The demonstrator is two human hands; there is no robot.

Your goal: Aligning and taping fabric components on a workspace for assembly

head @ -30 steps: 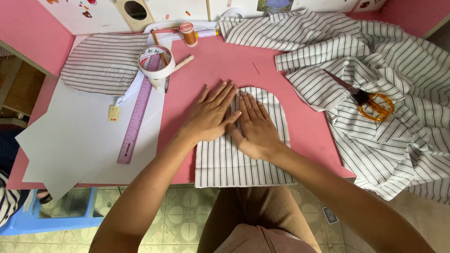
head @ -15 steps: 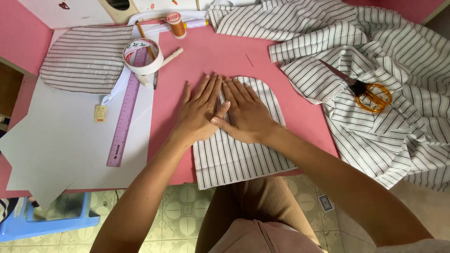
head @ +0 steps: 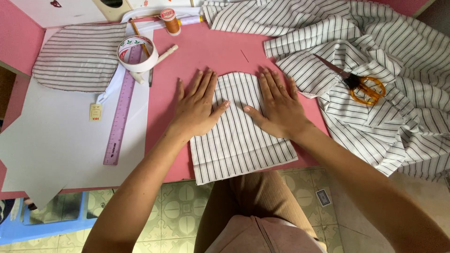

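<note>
At the far left a rounded striped piece [head: 77, 56] lies on my white paper sheet [head: 56, 145], with a purple ruler [head: 121, 110] running near to far along the sheet's right edge. A tape roll [head: 137, 53] sits on the ruler's far end, and an orange thread spool [head: 170, 21] stands beyond it. My left hand [head: 197, 107] lies flat, fingers spread, half on the pink table [head: 206, 47] and half on the striped cloth panel [head: 239, 136] at the near edge. My right hand [head: 277, 104] presses the panel's right side, fingers spread too. Right of it, loose striped fabric [head: 389, 93] is heaped, carrying orange-handled scissors [head: 358, 83]. The heap runs out of view at the right.
</note>
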